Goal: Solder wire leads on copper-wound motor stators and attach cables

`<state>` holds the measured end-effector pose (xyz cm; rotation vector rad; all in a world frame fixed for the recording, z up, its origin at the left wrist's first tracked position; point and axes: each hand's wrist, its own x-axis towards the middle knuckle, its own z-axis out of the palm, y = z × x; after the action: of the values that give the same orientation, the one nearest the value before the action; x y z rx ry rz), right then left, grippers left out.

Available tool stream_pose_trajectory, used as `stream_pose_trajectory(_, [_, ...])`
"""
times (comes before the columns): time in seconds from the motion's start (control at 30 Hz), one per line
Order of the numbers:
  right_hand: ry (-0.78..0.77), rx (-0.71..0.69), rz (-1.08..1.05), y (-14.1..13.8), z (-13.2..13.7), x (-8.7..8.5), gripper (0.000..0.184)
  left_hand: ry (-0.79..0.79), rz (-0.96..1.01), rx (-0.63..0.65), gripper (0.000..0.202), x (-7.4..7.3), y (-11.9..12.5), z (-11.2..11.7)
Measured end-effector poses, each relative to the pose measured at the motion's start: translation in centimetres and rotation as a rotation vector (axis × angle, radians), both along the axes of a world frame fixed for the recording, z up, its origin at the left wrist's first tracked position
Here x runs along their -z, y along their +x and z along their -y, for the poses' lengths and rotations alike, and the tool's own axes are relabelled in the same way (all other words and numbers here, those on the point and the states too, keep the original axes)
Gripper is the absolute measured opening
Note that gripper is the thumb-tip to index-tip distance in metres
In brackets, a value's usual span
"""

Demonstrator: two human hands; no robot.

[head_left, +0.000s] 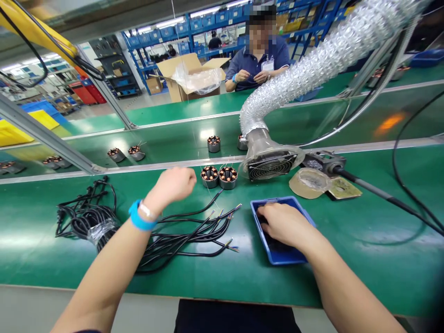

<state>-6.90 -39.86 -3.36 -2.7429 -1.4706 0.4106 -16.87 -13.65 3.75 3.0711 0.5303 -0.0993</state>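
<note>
My left hand (175, 184), with a blue wristband (140, 218) on the wrist, reaches toward two copper-wound motor stators (219, 176) on the green bench; its fingers are curled and hidden from me, just left of the nearer stator. My right hand (282, 223) rests fingers-down inside a small blue tray (281, 255); its fingertips are buried among dark small parts. A bundle of black cables (189, 231) with stripped ends lies between my arms.
A coiled black cable bunch (86, 217) lies at left. A silver fume duct with a fan intake (270, 164) stands behind the stators, tape rolls (310, 181) and a soldering tool (367, 187) to its right. More stators (213, 143) ride the belt. A co-worker (258, 60) sits opposite.
</note>
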Motion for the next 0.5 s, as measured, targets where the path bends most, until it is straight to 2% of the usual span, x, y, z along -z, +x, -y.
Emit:
stream_pose_trajectory(0.1, [-0.012,-0.026,-0.006,-0.5,-0.1,0.1,0.022,0.061,0.024,-0.050,0.024,0.6,7.0,-3.6])
stream_pose_trajectory(0.23, [-0.008,-0.057,-0.024,-0.9,0.0,0.3,0.028,0.101,0.090,0.023,0.034,3.2,14.7,-5.1])
stream_pose_trajectory(0.37, [0.003,-0.045,-0.044,-0.9,-0.4,0.2,0.034,0.167,0.129,0.095,0.039,4.8,18.8,-5.2])
stream_pose_trajectory(0.5, [-0.003,-0.017,-0.094,-0.8,-0.6,0.8,0.039,0.197,0.140,0.141,0.040,5.1,20.8,-5.1])
